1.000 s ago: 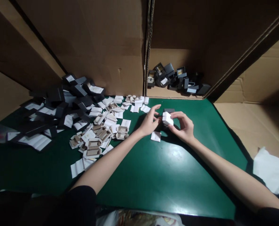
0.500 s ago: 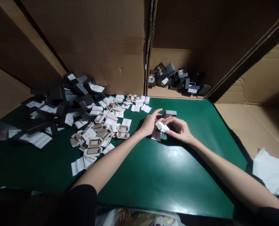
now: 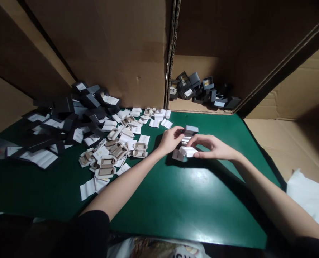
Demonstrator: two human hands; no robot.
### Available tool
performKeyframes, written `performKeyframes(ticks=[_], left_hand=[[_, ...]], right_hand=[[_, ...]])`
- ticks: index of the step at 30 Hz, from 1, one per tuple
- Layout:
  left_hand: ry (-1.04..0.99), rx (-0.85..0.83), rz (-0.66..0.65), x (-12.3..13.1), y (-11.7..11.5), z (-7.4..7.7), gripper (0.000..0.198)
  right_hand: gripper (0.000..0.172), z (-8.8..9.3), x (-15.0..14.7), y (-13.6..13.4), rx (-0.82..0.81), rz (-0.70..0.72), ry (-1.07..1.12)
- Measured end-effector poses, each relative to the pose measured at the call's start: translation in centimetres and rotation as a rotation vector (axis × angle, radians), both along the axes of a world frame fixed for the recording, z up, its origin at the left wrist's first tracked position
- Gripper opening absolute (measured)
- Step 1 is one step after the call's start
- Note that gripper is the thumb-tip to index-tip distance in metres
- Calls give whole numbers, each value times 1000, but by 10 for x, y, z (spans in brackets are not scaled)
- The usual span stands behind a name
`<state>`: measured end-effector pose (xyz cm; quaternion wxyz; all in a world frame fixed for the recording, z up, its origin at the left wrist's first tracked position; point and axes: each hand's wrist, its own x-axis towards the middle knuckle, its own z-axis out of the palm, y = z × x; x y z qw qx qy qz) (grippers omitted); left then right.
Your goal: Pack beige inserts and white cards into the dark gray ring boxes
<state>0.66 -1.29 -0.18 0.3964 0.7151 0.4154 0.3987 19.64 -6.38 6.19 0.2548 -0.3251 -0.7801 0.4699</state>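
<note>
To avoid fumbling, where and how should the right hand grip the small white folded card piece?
Probably pinch the white card piece at its right end, from the right: that end faces the right hand, while the left hand and dark grey rectangular box crowd its far side.

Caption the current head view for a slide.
Right hand holds a white card, left hand at a dark box, over a green table.

We stretch 2 bare forearms (image 3: 127, 182) over the table (image 3: 224, 208), our left hand (image 3: 171, 139) slightly nearer its far edge than our pinching right hand (image 3: 214, 147).
</note>
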Motion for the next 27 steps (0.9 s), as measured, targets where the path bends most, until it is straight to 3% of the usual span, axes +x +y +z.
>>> performKeyframes(ticks=[5,11,16,22,27], left_hand=[[-67,22,10,2,2,-7,22],[-89,12,8,2,1,-5,22],[-89,23,6,2,2,-9,20],[-152,-55,-12,3,4,-12,23],[-146,-97,-4,1,2,-6,25]], right_hand=[[30,20,15,2,340,-168,-383],[20,5,8,-1,618,-279,-641],[16,-9,3,3,747,-214,-676],[19,-12,4,6,839,-182,-719],[21,-20,2,5,827,-175,-560]])
